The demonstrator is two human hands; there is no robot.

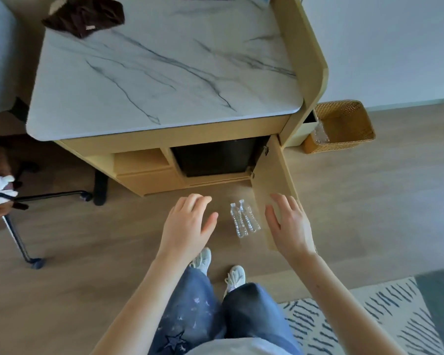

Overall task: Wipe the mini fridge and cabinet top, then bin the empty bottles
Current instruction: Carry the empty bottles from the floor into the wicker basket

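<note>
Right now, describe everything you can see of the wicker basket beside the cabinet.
The wicker basket is a rectangular bin of tightly woven, golden-brown fibre with an open top. It stands upright on the wooden floor, to the right of the cabinet, near the pale wall. The cabinet's side hides its left edge. Something clear and crinkled, probably a plastic bottle, lies inside against its left wall. Neither hand touches it.
</note>
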